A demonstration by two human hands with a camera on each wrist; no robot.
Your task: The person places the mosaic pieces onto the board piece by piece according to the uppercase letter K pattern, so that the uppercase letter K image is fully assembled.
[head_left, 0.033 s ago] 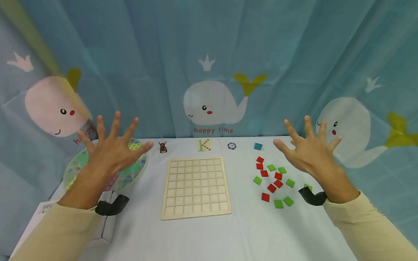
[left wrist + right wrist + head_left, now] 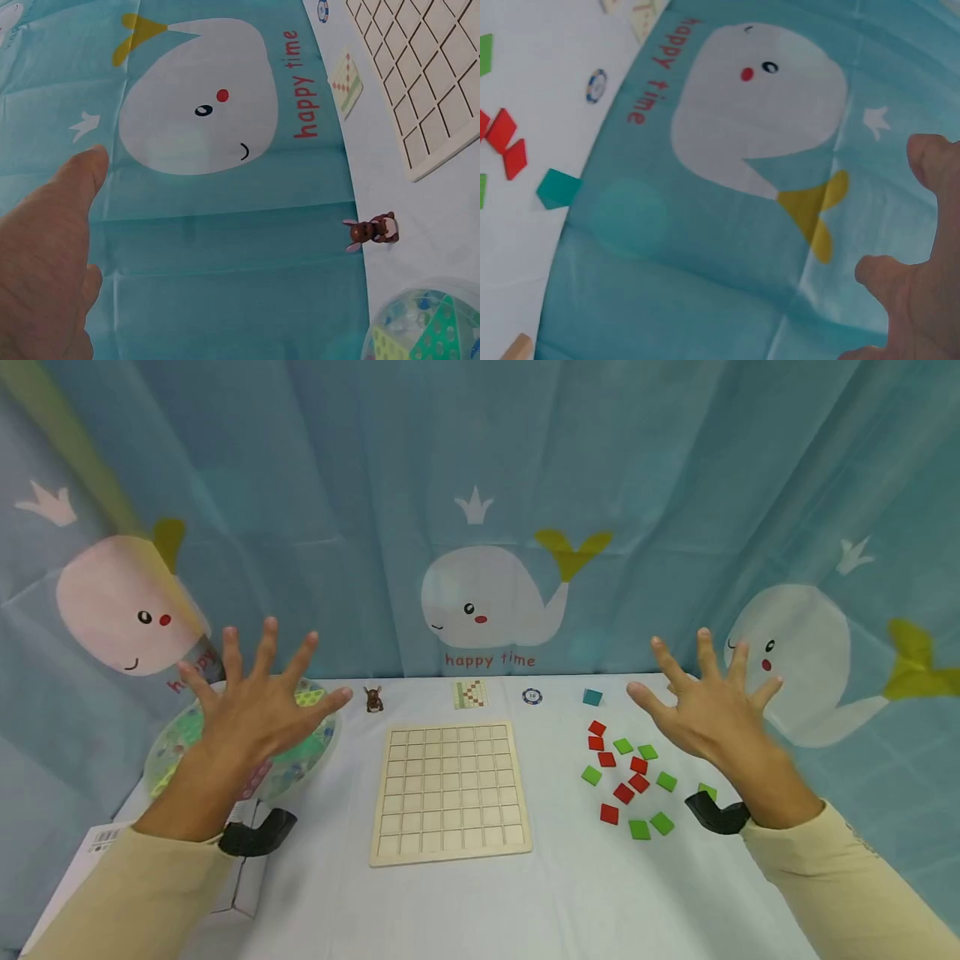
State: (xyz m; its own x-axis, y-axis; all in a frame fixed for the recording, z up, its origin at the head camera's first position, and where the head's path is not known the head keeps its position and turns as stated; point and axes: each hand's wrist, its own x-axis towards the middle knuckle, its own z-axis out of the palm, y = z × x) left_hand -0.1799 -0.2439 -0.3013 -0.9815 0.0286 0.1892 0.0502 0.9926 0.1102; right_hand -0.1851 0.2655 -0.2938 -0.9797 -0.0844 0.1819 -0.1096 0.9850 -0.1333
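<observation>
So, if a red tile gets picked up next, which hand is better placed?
Probably the right hand: it's empty and hovers nearer the red tiles. The left hand is empty too, but the board lies between it and them.

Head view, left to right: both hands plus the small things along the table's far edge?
Left hand → brown animal figurine → patterned card → round chip → teal block → right hand.
</observation>
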